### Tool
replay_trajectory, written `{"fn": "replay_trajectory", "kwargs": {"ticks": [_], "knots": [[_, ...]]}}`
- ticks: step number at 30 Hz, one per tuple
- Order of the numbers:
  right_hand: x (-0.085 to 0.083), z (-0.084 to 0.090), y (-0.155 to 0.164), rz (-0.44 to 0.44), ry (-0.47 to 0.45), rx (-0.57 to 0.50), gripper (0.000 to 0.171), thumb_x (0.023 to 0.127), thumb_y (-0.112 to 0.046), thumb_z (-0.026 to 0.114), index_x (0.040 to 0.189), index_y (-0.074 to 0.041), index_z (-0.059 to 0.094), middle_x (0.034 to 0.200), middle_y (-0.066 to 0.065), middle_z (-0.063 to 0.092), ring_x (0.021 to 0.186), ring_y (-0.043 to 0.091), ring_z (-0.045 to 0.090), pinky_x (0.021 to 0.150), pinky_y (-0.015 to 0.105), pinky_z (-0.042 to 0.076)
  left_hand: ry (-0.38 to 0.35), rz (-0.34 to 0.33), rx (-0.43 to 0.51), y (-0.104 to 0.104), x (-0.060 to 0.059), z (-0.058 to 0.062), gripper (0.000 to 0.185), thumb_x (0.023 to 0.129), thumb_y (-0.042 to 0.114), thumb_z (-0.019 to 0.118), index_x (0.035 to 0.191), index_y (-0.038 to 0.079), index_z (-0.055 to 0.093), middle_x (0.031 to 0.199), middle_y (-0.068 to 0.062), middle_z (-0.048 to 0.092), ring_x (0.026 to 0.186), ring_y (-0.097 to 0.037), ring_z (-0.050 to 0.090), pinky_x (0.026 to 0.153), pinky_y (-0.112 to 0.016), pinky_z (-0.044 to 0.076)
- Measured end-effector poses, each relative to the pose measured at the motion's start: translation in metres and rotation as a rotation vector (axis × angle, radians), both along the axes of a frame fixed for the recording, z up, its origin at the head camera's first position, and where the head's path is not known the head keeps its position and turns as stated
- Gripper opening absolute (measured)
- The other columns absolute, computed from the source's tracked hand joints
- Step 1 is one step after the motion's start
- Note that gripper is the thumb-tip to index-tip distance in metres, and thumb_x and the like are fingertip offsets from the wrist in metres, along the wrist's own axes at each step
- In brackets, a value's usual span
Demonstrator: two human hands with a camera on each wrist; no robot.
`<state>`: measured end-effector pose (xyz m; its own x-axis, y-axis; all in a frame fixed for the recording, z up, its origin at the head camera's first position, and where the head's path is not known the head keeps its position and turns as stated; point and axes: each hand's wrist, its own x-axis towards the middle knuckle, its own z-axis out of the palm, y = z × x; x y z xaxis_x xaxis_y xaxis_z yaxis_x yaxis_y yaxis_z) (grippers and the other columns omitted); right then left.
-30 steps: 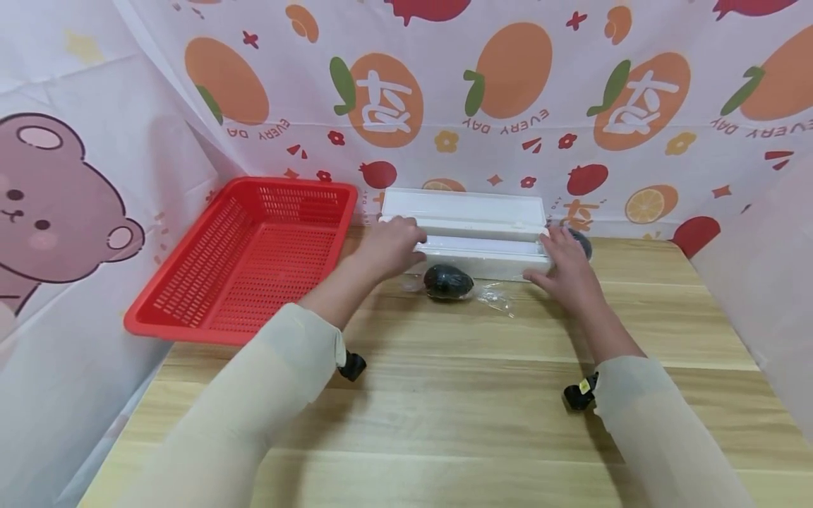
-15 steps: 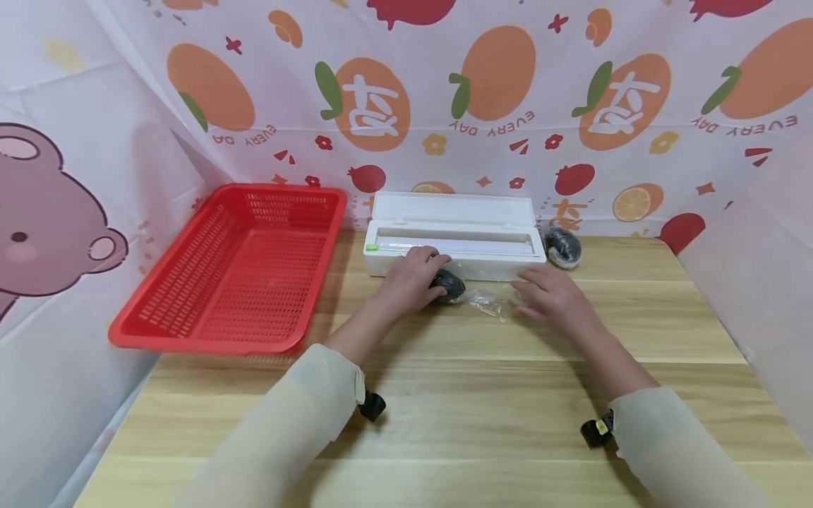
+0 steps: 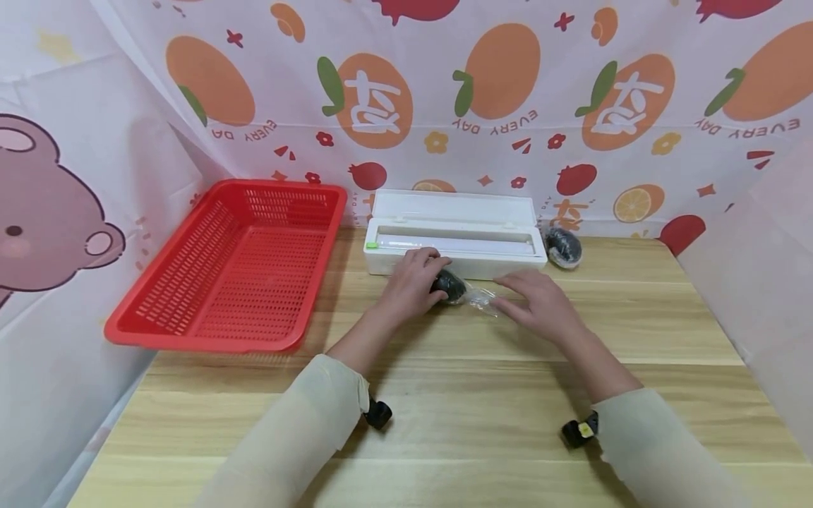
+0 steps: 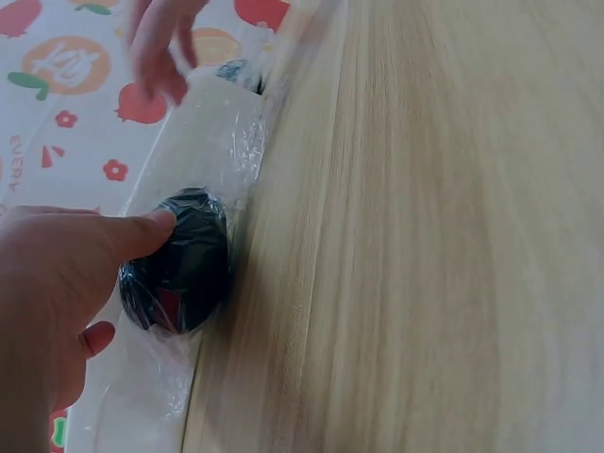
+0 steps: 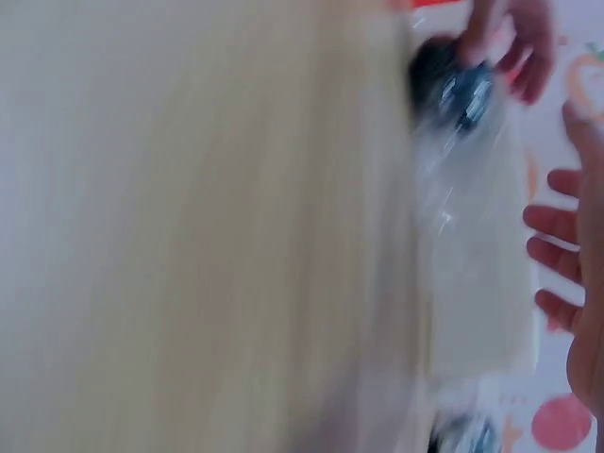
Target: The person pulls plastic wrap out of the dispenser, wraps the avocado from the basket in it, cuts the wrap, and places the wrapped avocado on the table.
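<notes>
A dark, oval, avocado-like fruit wrapped in cling film lies on the table, right at the front of a white cling film box. My left hand grips its left end; in the left wrist view the thumb presses on the wrapped fruit. A crumpled film tail trails off to the right of the fruit. Close to that tail, my right hand has its thumb and fingers apart. Its fingers appear loosely spread in the right wrist view, holding nothing.
The box's lid stands raised, with a film roll inside. Beside the box's right end sits another dark, film-wrapped thing. A red plastic basket stands at the left. Patterned cloth hangs behind the table.
My left hand has come off the box and down onto the wrapped fruit. The right hand has left the box's right end and moved left and nearer, toward the film tail.
</notes>
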<state>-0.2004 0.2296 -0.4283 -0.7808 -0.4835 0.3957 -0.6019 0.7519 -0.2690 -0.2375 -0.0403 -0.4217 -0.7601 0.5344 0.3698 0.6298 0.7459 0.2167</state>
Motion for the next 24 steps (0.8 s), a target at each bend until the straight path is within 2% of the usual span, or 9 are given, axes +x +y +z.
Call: {"fn": "replay_trajectory", "kwargs": {"ticks": [4,8,11,14,17,24], "knots": [[-0.012,0.009,-0.042,-0.037,-0.082,-0.077,0.046,0.092,-0.036,0.068,0.128,-0.008,0.065,0.121,0.012,0.066,0.114,0.032,0.059,0.100,0.049,0.046,0.035,0.003,0.011,-0.002,0.001,0.000,0.059,0.080,0.029,0.083,0.132,0.012,0.060,0.132,-0.011,0.056,0.123,-0.032,0.048,0.108,-0.042,0.039],[-0.021,0.010,-0.071,-0.098,-0.184,-0.129,0.043,0.093,-0.028,0.068,0.130,-0.006,0.064,0.106,0.013,0.064,0.096,0.029,0.060,0.085,0.044,0.051,0.066,0.004,0.017,-0.001,0.002,-0.003,0.061,0.079,0.030,0.084,0.131,0.011,0.060,0.135,-0.012,0.056,0.125,-0.034,0.048,0.108,-0.045,0.040],[-0.022,0.004,-0.081,-0.123,-0.220,-0.189,0.034,0.091,-0.014,0.069,0.124,-0.006,0.068,0.096,0.012,0.064,0.085,0.025,0.058,0.076,0.040,0.051,0.073,0.006,0.018,0.000,0.003,-0.006,0.061,0.078,0.031,0.084,0.131,0.012,0.059,0.140,-0.012,0.053,0.129,-0.034,0.045,0.105,-0.048,0.043],[-0.020,-0.003,-0.084,-0.096,-0.187,-0.238,0.026,0.089,-0.005,0.068,0.115,-0.005,0.073,0.089,0.010,0.065,0.080,0.023,0.056,0.071,0.036,0.050,0.054,0.024,0.022,0.001,0.005,-0.007,0.062,0.078,0.033,0.084,0.132,0.014,0.058,0.141,-0.009,0.052,0.133,-0.030,0.042,0.100,-0.049,0.045],[-0.017,-0.010,-0.085,-0.058,-0.123,-0.256,0.023,0.088,-0.002,0.068,0.109,-0.007,0.076,0.087,0.009,0.064,0.077,0.022,0.055,0.068,0.034,0.049,0.035,0.047,0.021,0.000,0.008,-0.006,0.060,0.079,0.034,0.083,0.132,0.018,0.059,0.139,-0.006,0.053,0.133,-0.027,0.042,0.094,-0.048,0.045],[-0.011,-0.019,-0.082,-0.040,-0.043,-0.262,0.015,0.087,-0.007,0.074,0.101,-0.009,0.079,0.094,0.007,0.064,0.084,0.021,0.061,0.074,0.037,0.053,0.072,0.098,-0.022,-0.002,0.012,-0.003,0.039,0.084,0.035,0.078,0.119,0.019,0.070,0.127,-0.003,0.060,0.123,-0.026,0.050,0.085,-0.044,0.042]]}}
